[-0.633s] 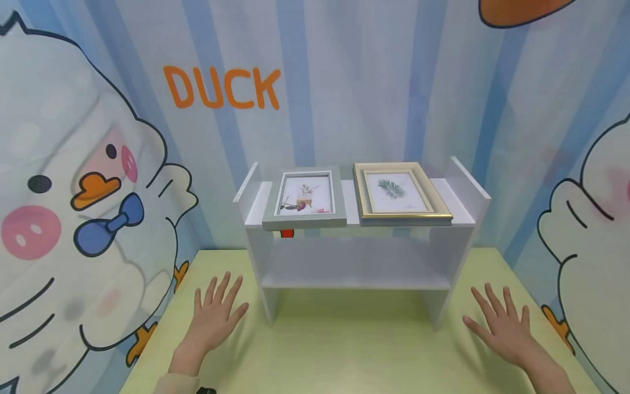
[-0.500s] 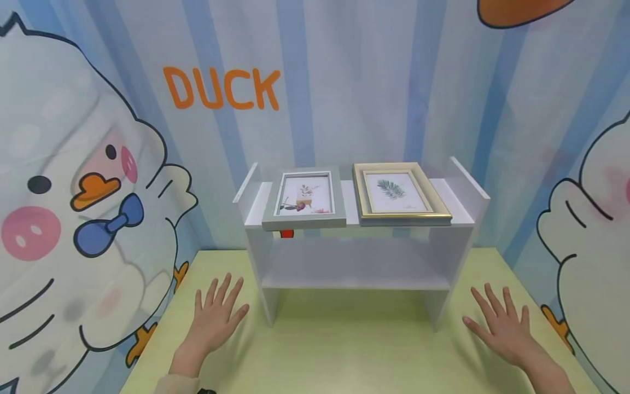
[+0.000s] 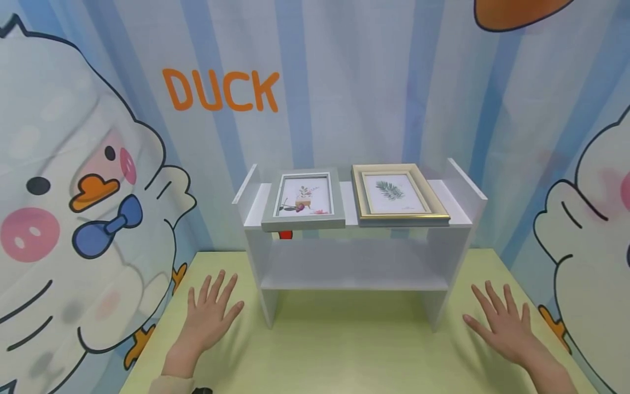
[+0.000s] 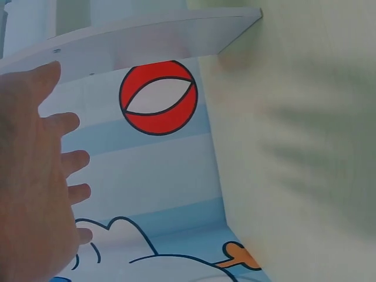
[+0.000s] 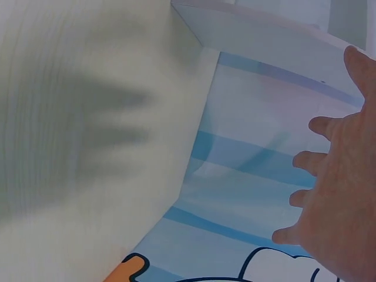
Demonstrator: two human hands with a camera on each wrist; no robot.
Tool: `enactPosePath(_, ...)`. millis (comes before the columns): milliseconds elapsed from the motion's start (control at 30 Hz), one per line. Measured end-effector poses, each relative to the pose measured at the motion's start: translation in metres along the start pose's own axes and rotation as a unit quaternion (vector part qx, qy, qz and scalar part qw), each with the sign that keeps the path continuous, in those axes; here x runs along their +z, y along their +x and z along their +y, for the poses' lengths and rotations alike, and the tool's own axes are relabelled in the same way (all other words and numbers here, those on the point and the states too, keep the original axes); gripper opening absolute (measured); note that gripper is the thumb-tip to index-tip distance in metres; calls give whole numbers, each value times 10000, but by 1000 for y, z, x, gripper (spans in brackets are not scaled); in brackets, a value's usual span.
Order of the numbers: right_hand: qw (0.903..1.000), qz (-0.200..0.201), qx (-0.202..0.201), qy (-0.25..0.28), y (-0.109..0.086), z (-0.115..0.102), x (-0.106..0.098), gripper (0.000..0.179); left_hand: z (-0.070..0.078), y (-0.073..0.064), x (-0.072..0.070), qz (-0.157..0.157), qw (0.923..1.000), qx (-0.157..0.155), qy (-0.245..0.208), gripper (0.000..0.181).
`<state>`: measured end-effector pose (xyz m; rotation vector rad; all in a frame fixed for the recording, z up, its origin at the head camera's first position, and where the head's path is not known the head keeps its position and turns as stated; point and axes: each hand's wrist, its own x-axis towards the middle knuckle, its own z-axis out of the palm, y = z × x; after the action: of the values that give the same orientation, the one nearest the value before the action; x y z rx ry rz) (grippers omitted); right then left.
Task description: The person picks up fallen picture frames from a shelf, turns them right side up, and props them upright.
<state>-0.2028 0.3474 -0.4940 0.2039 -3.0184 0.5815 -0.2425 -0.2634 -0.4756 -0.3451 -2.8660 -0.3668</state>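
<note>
My left hand [image 3: 209,314] is spread above the table to the left of a white shelf [image 3: 354,265], holding nothing. On the other side, my right hand [image 3: 504,328] hovers with fingers apart and is likewise bare. Two picture frames lie face up on the shelf's top board. The grey frame [image 3: 338,205] on the left surrounds a flower picture; the cream and gold frame [image 3: 433,205] on the right surrounds a green leaf print. In the left wrist view the shelf's side panel [image 4: 176,35] is beyond the thumb. The right wrist view shows the opposite side panel [image 5: 264,41].
The shelf stands on a pale yellow table [image 3: 344,355], with upright side panels rising past its top board. A striped blue and white curtain [image 3: 354,82] with printed ducks hangs behind and along both sides, close to the table's edges.
My left hand has shifted slightly to the left, away from the shelf. The right hand has stayed nearly still, and the frames and shelf keep their places.
</note>
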Motion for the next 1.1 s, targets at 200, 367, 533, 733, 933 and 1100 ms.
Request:
enactPosePath(200, 10000, 32, -21, -43, 1, -5, -12, 80, 0, 2, -14, 27, 10000, -1, 65, 66)
enactPosePath(367, 9998, 105, -124, -103, 2, -10, -25, 79, 3, 4, -29, 214, 9997, 36, 123, 66)
enactPosePath(533, 9988, 326, -327, -156, 2, -18, -43, 78, 3, 9, -46, 371, 9991, 65, 179, 67)
enactPosePath(733, 9963, 619, -576, -163, 1, -25, -66, 76, 7, 13, -71, 607, 9979, 215, 106, 66)
enactPosePath(933, 9908, 1050, -842, -126, 3, -30, -89, 75, 11, 20, -92, 732, 9965, 390, 125, 66)
enactPosePath(1100, 9842, 1371, -1117, 34, 4, -37, -107, 74, 18, 26, -110, 857, 9948, 549, 14, 66)
